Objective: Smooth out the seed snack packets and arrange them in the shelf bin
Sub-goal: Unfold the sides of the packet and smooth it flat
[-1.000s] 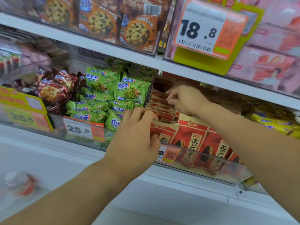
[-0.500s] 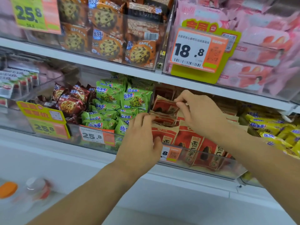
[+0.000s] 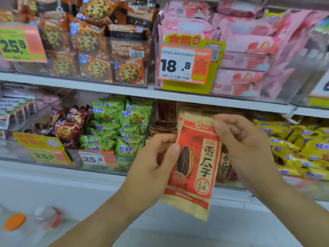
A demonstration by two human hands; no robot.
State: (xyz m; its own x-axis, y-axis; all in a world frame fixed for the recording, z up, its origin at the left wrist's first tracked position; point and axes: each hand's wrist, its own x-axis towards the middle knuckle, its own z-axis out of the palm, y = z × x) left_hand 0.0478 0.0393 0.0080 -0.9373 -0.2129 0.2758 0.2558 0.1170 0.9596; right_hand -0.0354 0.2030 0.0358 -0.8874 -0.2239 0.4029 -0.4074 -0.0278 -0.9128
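Note:
A red and tan seed snack packet (image 3: 195, 163), printed with a dark sunflower seed, hangs upright in front of the lower shelf. My left hand (image 3: 153, 163) grips its left edge, thumb on the front. My right hand (image 3: 238, 139) pinches its upper right corner. Behind the packet, the clear shelf bin (image 3: 224, 177) holds more of the same red packets (image 3: 166, 118), mostly hidden by the raised packet and my hands.
Green cookie packs (image 3: 121, 129) fill the bin to the left, brown ones (image 3: 67, 127) beyond them. Yellow packs (image 3: 302, 150) lie to the right. The upper shelf carries cookie bags (image 3: 92, 50) and pink packs (image 3: 249, 56). Bottles (image 3: 26, 221) stand blurred at lower left.
Both hands have come out of the bin and lifted one red seed packet up and toward me. The camera view has tilted upward.

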